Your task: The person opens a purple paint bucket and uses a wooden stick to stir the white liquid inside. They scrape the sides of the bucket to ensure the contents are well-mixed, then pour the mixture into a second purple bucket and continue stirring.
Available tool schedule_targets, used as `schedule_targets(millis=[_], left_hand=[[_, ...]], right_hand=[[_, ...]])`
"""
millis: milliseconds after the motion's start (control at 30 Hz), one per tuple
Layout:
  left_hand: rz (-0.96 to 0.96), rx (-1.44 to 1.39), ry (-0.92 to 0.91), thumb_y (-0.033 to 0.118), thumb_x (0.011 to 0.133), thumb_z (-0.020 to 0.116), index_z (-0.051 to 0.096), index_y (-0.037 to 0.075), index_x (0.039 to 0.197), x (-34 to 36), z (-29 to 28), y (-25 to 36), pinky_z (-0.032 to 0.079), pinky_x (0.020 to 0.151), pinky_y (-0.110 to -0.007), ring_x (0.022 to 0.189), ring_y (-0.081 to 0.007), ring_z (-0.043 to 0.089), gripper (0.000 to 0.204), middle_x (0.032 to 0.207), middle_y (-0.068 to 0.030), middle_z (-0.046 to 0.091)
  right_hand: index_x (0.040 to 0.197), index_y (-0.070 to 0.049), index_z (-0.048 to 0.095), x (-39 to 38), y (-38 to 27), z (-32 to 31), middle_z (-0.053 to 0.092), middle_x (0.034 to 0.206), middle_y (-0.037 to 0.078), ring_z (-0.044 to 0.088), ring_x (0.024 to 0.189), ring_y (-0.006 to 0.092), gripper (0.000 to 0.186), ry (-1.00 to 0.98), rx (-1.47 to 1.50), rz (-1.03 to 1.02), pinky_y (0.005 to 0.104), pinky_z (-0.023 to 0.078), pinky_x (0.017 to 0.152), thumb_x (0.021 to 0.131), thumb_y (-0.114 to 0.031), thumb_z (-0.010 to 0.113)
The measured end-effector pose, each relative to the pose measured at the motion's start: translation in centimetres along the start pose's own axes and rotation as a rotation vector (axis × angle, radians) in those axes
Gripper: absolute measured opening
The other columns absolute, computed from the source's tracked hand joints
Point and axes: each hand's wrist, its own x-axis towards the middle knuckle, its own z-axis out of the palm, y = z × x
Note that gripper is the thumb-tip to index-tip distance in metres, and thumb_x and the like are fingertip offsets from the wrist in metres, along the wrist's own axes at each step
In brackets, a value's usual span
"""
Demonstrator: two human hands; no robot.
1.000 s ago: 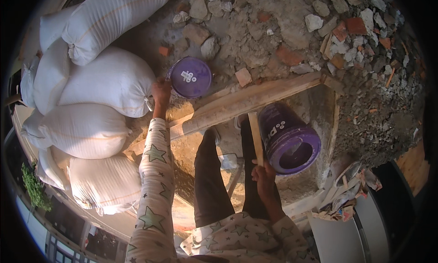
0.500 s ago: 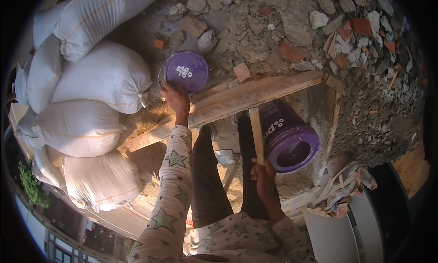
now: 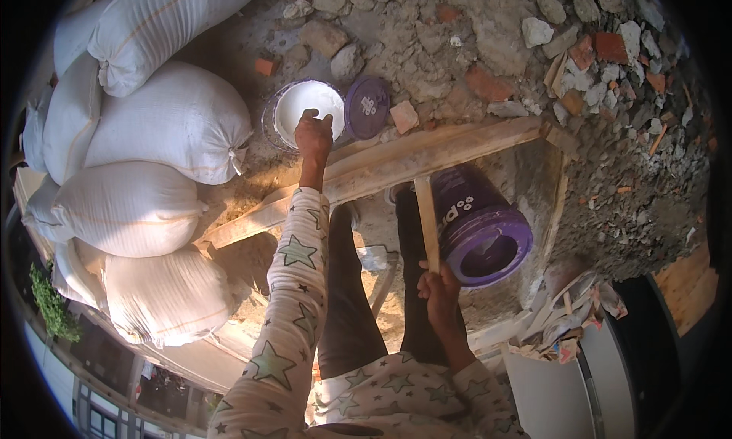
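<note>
A white interior shows in the uncovered bucket (image 3: 293,107) beyond the timber. My left hand (image 3: 313,138) is over its near rim, fingers loosely curled and thumb apart, with nothing visible in them. Just right of that bucket, the purple lid (image 3: 367,107) leans at a tilt. My right hand (image 3: 440,286) is closed around the lower end of a flat wooden stick (image 3: 428,222), which points away from me. Next to the stick, a larger purple bucket (image 3: 480,225) lies tipped, its dark round opening toward me.
Stuffed white sacks (image 3: 168,123) are piled on the left. A timber beam (image 3: 427,153) crosses in front of my legs, between me and the white-filled bucket. Rubble with stones and broken bricks (image 3: 610,48) covers the far and right ground. Torn paper scraps (image 3: 564,317) lie at lower right.
The purple lid has come off the far bucket and now leans to its right, exposing the white inside. My left hand has moved right and slightly away. My right hand holds still.
</note>
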Motion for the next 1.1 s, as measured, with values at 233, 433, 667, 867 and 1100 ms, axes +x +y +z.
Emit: schedule_targets(millis=[233, 433, 667, 867, 1100], left_hand=[[-0.095, -0.421, 0.041, 0.014, 0.086, 0.068, 0.061, -0.001, 0.102, -5.1, 4.8, -3.6, 0.05, 0.062, -0.032, 0.069, -0.022, 0.062, 0.023, 0.076, -0.0114, 0.063], [-0.625, -0.819, 0.229, 0.011, 0.09, 0.063, 0.046, 0.002, 0.117, -7.6, 2.5, -7.4, 0.049, 0.053, -0.029, 0.071, -0.0182, 0.059, 0.033, 0.084, -0.0083, 0.057], [-0.54, -1.059, 0.047, 0.009, 0.093, 0.06, 0.051, 0.005, 0.11, -3.8, 0.0, -8.5, 0.058, 0.066, -0.038, 0.087, -0.0244, 0.068, 0.019, 0.101, -0.013, 0.066], [-0.481, -0.725, 0.208, 0.003, 0.088, 0.065, 0.052, 0.002, 0.096, -1.5, -0.3, -9.3, 0.058, 0.053, -0.036, 0.061, -0.0218, 0.066, 0.016, 0.083, -0.0133, 0.066], [-0.376, -0.655, 0.168, -0.001, 0.08, 0.067, 0.049, -0.003, 0.09, 0.3, -1.4, -5.4, 0.054, 0.046, -0.031, 0.057, -0.0206, 0.063, 0.021, 0.07, -0.0127, 0.06]], right_hand=[[0.11, 0.003, 0.061, 0.0, -0.4, 0.2, 0.053, 0.067, 0.003, 0.046, 0.055, 0.0064, 0.025, 0.011, 0.005, 0.033, 0.0225, 0.041, 0.051, 0.092, -0.008, 0.046], [0.111, 0.003, 0.061, 0.2, -0.5, -0.2, 0.053, 0.069, 0.003, 0.046, 0.057, 0.0059, 0.026, 0.028, -0.011, 0.057, 0.0218, 0.039, 0.052, 0.093, -0.008, 0.046], [0.11, 0.002, 0.062, 0.5, -0.6, -0.7, 0.053, 0.068, 0.003, 0.045, 0.056, 0.0059, 0.026, -0.007, -0.012, 0.043, 0.0219, 0.038, 0.052, 0.093, -0.006, 0.045], [0.109, 0.003, 0.062, 0.5, -1.7, -0.5, 0.053, 0.067, 0.004, 0.045, 0.055, 0.0066, 0.026, -0.007, -0.028, 0.031, 0.0228, 0.038, 0.052, 0.091, -0.006, 0.044], [0.11, 0.003, 0.061, 0.5, -1.8, -0.9, 0.055, 0.068, 0.004, 0.046, 0.056, 0.0069, 0.026, -0.006, 0.001, 0.04, 0.0228, 0.039, 0.052, 0.092, -0.007, 0.045]])
